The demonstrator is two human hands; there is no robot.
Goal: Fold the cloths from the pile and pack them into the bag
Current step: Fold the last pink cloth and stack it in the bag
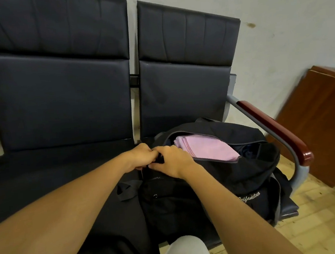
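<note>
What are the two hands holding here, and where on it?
Both the left hand and right hand pinch the black bag at the near end of its open zipper; the exact piece, likely the zipper pull, is hidden by the fingers.

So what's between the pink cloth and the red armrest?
In the head view, only the black fabric bag's far side lies between the folded pink cloth and the red-brown padded armrest; the cloth sits inside the open bag.
</note>
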